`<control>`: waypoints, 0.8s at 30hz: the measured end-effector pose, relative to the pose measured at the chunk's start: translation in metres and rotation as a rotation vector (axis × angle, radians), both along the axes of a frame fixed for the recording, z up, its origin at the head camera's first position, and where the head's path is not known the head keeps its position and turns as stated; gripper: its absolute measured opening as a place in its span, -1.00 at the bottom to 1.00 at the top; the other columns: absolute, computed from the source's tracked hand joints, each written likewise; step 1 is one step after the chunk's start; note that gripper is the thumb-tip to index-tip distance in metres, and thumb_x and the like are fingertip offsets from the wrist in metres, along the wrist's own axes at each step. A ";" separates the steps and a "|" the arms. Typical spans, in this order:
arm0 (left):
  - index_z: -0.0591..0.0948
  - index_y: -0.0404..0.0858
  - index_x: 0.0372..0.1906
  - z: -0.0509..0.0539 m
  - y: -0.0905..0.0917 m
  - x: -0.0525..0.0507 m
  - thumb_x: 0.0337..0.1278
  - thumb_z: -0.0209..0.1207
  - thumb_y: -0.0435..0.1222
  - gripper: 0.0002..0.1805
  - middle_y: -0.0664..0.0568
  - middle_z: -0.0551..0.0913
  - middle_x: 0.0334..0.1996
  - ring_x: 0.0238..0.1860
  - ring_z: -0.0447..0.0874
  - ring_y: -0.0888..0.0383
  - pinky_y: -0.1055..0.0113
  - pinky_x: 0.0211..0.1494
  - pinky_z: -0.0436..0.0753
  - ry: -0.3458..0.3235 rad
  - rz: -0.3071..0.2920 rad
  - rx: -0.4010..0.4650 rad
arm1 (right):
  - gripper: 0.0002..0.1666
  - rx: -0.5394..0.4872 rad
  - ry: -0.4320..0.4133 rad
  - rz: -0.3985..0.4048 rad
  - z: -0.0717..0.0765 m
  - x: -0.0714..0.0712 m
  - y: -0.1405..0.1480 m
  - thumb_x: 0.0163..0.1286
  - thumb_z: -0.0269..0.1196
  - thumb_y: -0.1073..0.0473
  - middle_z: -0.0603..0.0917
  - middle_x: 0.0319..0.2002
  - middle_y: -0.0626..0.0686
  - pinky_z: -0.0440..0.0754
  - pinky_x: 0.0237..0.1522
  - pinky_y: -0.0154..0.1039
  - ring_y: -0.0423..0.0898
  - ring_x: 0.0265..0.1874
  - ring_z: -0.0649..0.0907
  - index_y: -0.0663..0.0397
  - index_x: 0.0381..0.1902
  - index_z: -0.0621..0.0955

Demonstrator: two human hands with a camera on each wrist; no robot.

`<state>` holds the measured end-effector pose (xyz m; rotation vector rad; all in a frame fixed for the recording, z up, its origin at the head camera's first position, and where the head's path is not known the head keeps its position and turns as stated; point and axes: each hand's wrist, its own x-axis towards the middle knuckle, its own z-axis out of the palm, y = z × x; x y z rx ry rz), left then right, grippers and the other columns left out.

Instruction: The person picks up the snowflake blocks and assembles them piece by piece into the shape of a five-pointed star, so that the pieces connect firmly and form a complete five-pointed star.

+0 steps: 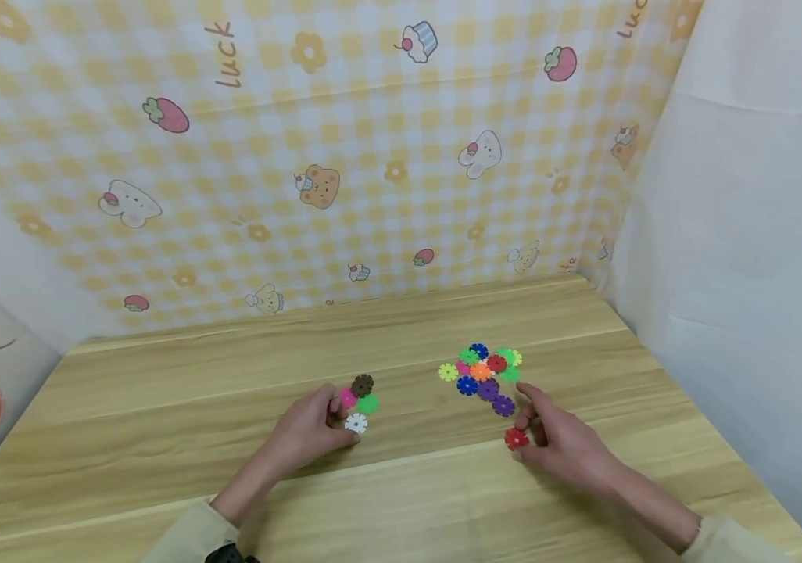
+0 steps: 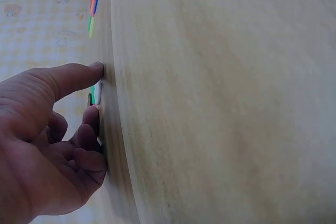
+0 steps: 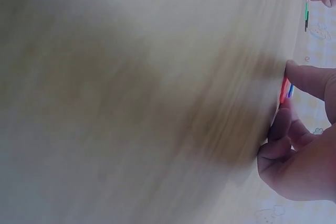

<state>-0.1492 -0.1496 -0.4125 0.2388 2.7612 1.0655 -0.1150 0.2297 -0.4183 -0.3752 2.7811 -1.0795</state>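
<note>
Light wood-grain tabletop point(image 1: 401, 508). Left group: brown disc point(image 1: 362, 385) overlapping pink disc point(image 1: 347, 398) and green disc point(image 1: 369, 404), white disc point(image 1: 356, 428) just nearer. Right group: overlapping multicolour disc cluster point(image 1: 480, 371), purple disc point(image 1: 503, 410) at its near end; red disc point(image 1: 515, 434) nearer still, apart.

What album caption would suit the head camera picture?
Left hand by a white disc, right hand pinching a red disc, colourful discs beyond on a wooden table.

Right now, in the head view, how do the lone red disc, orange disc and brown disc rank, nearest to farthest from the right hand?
1. Lone red disc, by the right hand.
2. Orange disc, ahead and left.
3. Brown disc, much farther left.
</note>
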 end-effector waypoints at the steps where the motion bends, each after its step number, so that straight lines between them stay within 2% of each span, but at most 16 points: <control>1: 0.47 -0.18 -0.30 0.000 0.000 0.000 -0.13 0.59 -0.26 -0.54 0.06 0.54 -0.41 -0.40 0.41 0.15 0.34 -0.35 0.40 0.002 0.000 0.000 | 0.01 -0.005 0.001 0.002 0.000 0.000 0.001 0.19 0.50 0.25 0.59 -0.17 -0.11 0.58 -0.25 -0.38 -0.20 -0.26 0.55 0.33 0.49 0.25; 9: 0.59 -0.21 -0.14 0.000 0.002 -0.001 -0.12 0.56 -0.36 -0.57 0.09 0.62 -0.29 -0.27 0.53 0.19 0.38 -0.17 0.56 0.009 -0.044 0.042 | -0.33 0.002 -0.034 0.019 0.002 -0.003 0.000 0.17 0.52 0.23 0.59 -0.28 -0.11 0.54 -0.33 -0.37 -0.20 -0.34 0.51 0.28 0.21 0.53; 13: 0.59 -0.25 -0.09 0.000 0.003 -0.001 -0.11 0.54 -0.40 -0.56 0.07 0.61 -0.29 -0.26 0.53 0.18 0.37 -0.18 0.56 -0.004 -0.049 0.042 | -0.53 0.004 -0.073 0.027 0.005 -0.006 0.000 0.15 0.53 0.22 0.57 -0.35 -0.09 0.52 -0.38 -0.35 -0.17 -0.38 0.49 0.17 0.00 0.61; 16: 0.57 -0.26 -0.09 0.002 0.005 -0.001 -0.10 0.51 -0.42 -0.56 0.06 0.59 -0.30 -0.27 0.51 0.16 0.35 -0.20 0.54 -0.011 -0.054 0.033 | -0.74 0.027 -0.039 0.041 0.006 -0.006 0.000 0.16 0.50 0.25 0.54 -0.44 -0.11 0.50 -0.43 -0.36 -0.20 -0.44 0.48 0.04 -0.23 0.64; 19: 0.57 -0.25 -0.10 0.004 0.009 -0.003 -0.10 0.49 -0.42 -0.58 0.06 0.58 -0.31 -0.27 0.50 0.16 0.35 -0.20 0.54 -0.008 -0.065 0.015 | -0.81 0.056 0.024 0.028 0.006 -0.004 0.000 0.14 0.48 0.28 0.54 -0.52 -0.17 0.49 -0.46 -0.37 -0.27 -0.52 0.47 -0.08 -0.39 0.67; 21: 0.57 -0.26 -0.10 0.006 0.011 -0.004 -0.12 0.48 -0.43 -0.58 0.06 0.59 -0.32 -0.27 0.50 0.16 0.35 -0.21 0.54 -0.008 -0.070 0.005 | -0.81 0.067 0.051 0.013 0.006 -0.003 0.000 0.13 0.49 0.27 0.56 -0.54 -0.20 0.49 -0.46 -0.38 -0.29 -0.53 0.47 -0.12 -0.43 0.69; 24: 0.60 -0.26 -0.12 0.007 0.011 -0.005 -0.14 0.47 -0.43 -0.60 0.07 0.59 -0.33 -0.29 0.50 0.18 0.36 -0.22 0.54 -0.003 -0.080 -0.018 | -0.83 0.057 0.044 -0.008 0.006 -0.003 0.000 0.13 0.50 0.25 0.58 -0.54 -0.21 0.50 -0.45 -0.38 -0.30 -0.53 0.49 -0.14 -0.43 0.72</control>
